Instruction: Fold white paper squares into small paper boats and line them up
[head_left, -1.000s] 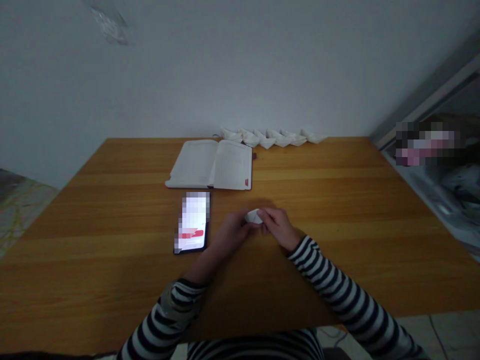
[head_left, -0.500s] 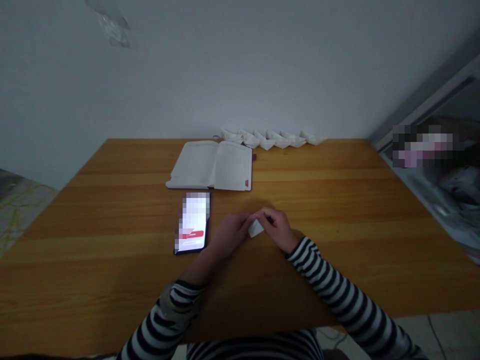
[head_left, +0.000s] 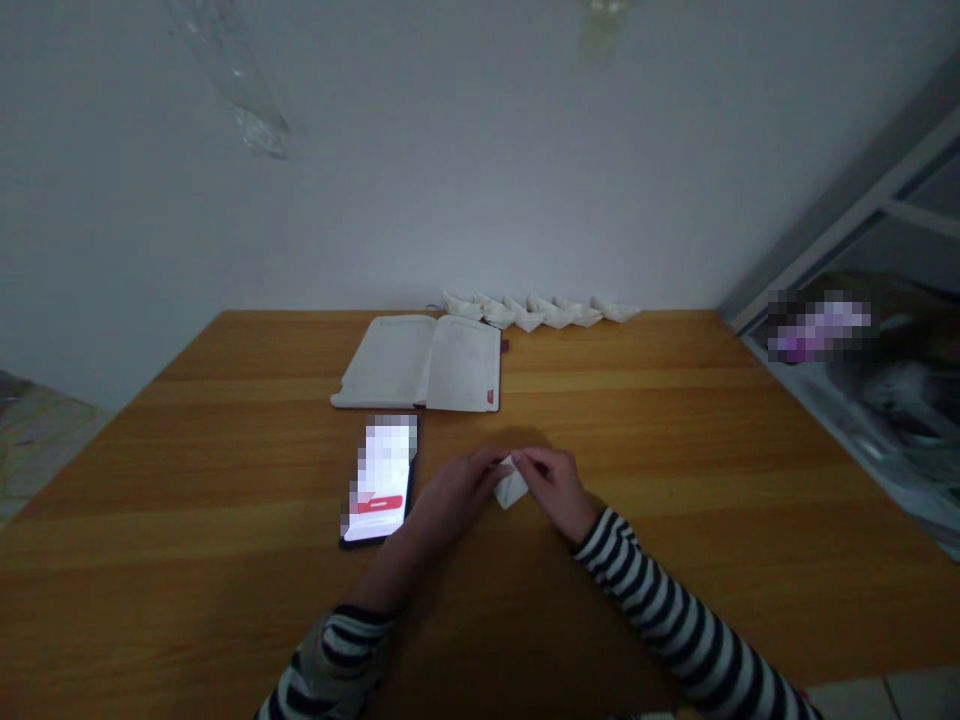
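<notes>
Phone point(head_left: 381, 480) left of paper point(head_left: 511, 488), notebook point(head_left: 388, 360) behind phone, paper boats point(head_left: 551, 313) rearmost

Pretty dim shot tbh, kinda murky and soft all over. Brightest thing is the phone screen point(head_left: 381, 505), close to blown out, with blocky pixelation over part of it. Another pixelated patch point(head_left: 819, 328) sits past the bench's point(head_left: 675, 430) right edge. Soft shadow pools toward the near edge, and the white paper's point(head_left: 511, 488) creases are mushy. Can't tell where the light's coming from.

An open notebook point(head_left: 394, 362) lies near the table's point(head_left: 690, 470) far edge. A lit phone point(head_left: 384, 470) rests just beside it, toward the near edge.
</notes>
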